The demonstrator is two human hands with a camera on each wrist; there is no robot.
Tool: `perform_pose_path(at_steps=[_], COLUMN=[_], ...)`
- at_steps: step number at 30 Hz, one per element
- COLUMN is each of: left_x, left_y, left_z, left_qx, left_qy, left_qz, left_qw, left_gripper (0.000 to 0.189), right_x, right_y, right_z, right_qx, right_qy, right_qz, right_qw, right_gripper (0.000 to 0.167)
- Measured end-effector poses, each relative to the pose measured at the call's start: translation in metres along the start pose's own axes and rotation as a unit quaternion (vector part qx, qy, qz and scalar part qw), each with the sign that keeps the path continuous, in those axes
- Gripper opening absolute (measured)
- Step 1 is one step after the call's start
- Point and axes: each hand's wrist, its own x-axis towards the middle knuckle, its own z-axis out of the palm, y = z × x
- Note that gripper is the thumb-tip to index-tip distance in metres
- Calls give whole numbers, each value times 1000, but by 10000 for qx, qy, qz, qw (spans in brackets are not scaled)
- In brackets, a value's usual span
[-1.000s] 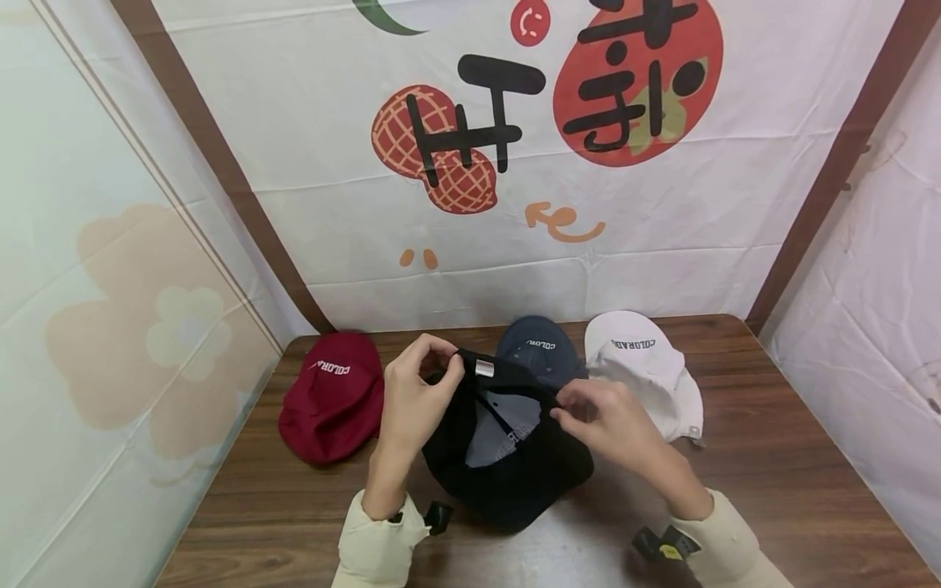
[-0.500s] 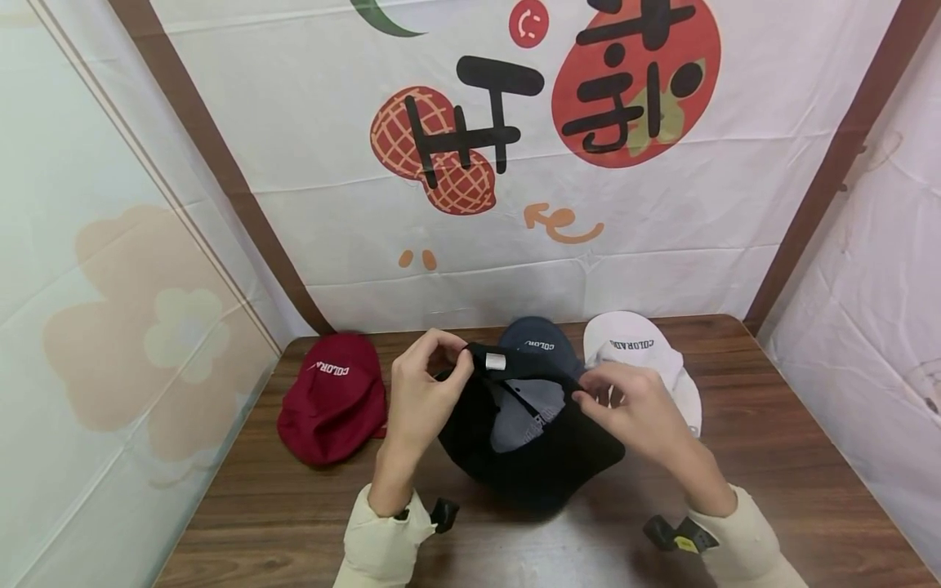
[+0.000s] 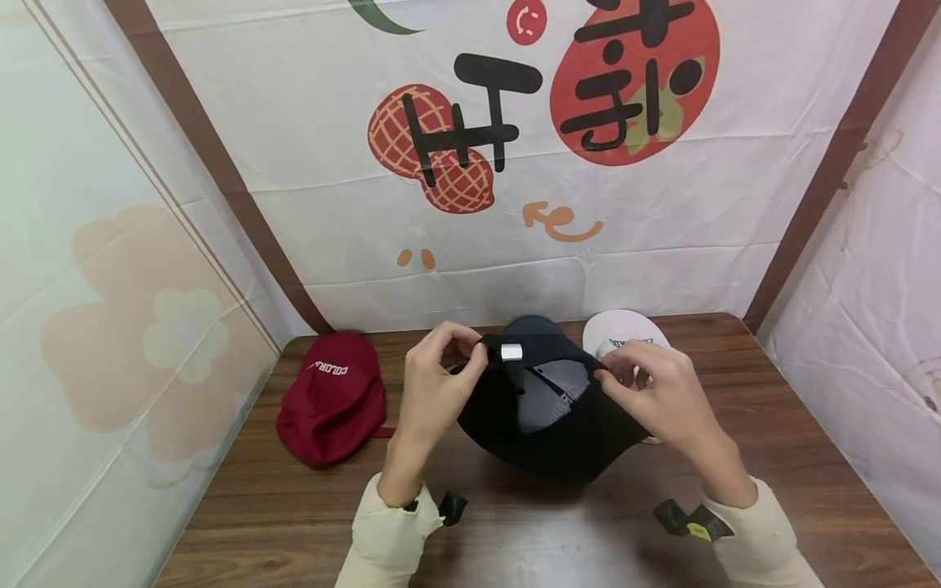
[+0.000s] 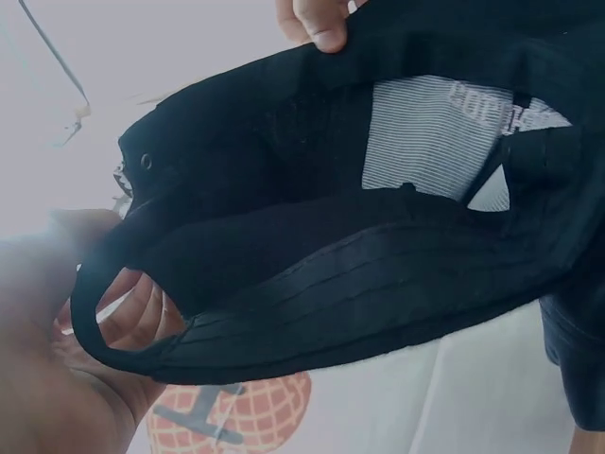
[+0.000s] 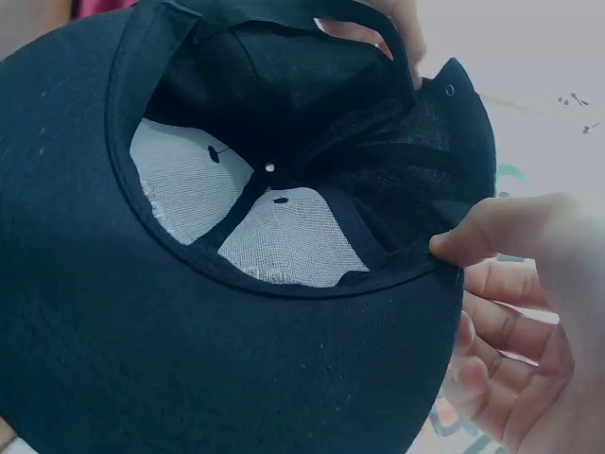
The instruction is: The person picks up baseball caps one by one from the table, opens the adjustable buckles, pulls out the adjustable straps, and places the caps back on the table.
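Note:
A black cap (image 3: pixel 559 449) hangs above the table with its inside turned up, showing pale mesh lining and a white label (image 3: pixel 511 352). My left hand (image 3: pixel 439 384) pinches its edge on the left; in the left wrist view the fingers are by the looped back strap (image 4: pixel 90 312). On the opposite edge my right hand (image 3: pixel 665 392) pinches the rim; the right wrist view puts the thumb (image 5: pixel 463 236) close to where the brim (image 5: pixel 236 369) joins. Behind the held cap, a navy cap (image 3: pixel 532 327) and a white cap (image 3: pixel 625 327) are partly hidden.
A dark red cap (image 3: pixel 331 400) lies at the table's left side, its strap poking out to the right. The wooden table (image 3: pixel 794 474) ends at a white printed cloth wall (image 3: pixel 331 245) at the back, with cloth walls on both sides.
Both hands have moved right with the black cap and lifted it slightly. It now covers more of the navy and white caps. The red cap has stayed in place.

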Motion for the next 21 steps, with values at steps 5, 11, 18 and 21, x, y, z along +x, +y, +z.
perform_pose_path(at_steps=[5,11,18,21], left_x=[4,9,16,19], left_y=[0,0,0,1], left_z=[6,12,20,24], left_qx=[-51,-184,-333,-386], left_qy=[31,-1,-32,-18], left_qz=[151,240,336,357], left_qw=[9999,9995,9989,9986], left_gripper=[9,4,10,8], right_x=[7,15,25,30], right_y=[2,7,12,16], right_z=[-8,-16,-24,-27], right_qx=[-93,-335,-687,-854], right_qy=[247,461,582,659], right_qz=[-162,-372,-416,-441], right_qw=[9995,9977,9951,9932], right_gripper=[22,20,12,12])
